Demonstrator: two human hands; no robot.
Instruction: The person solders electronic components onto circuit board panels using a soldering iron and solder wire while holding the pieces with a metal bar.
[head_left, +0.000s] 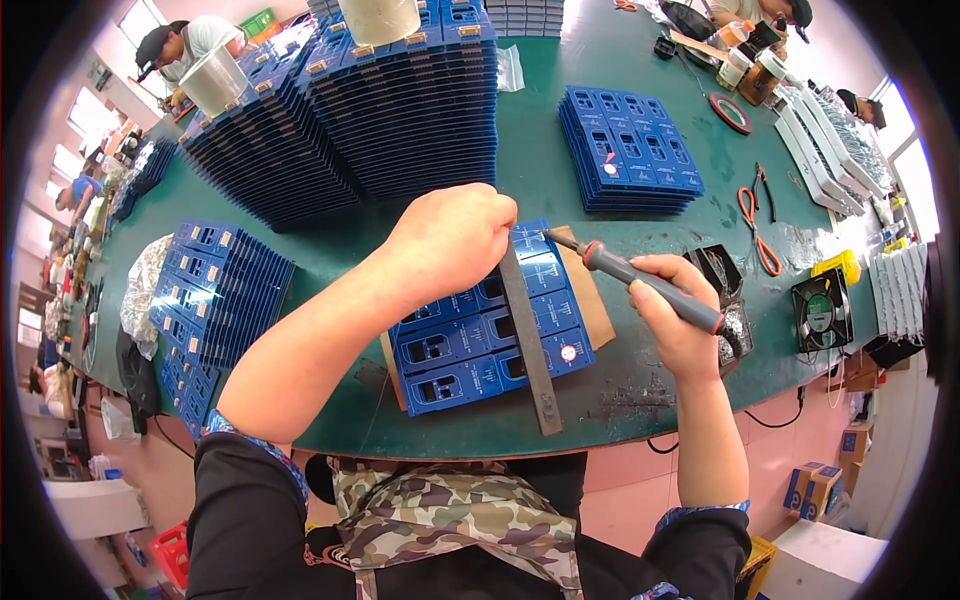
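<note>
My right hand (680, 310) grips a soldering iron (650, 285) with a grey and red handle. Its tip points left, at the far edge of a blue circuit board panel (450, 350). Across this panel lies a flat dark metal bar (530, 345), its near end reaching past the board's front edge. My left hand (450, 235) is closed at the bar's far end, close to the iron's tip; its fingers hide whatever they pinch. Under the panel, brown cardboard (590, 300) sticks out at the sides.
Tall stacks of blue boards (400, 120) rise beyond my left hand, with a lower stack (220, 290) at left and another (635, 150) at far right. Orange-handled pliers (760, 235), a solder stand (720, 290) and a black fan (822, 308) lie right. Other people sit farther back.
</note>
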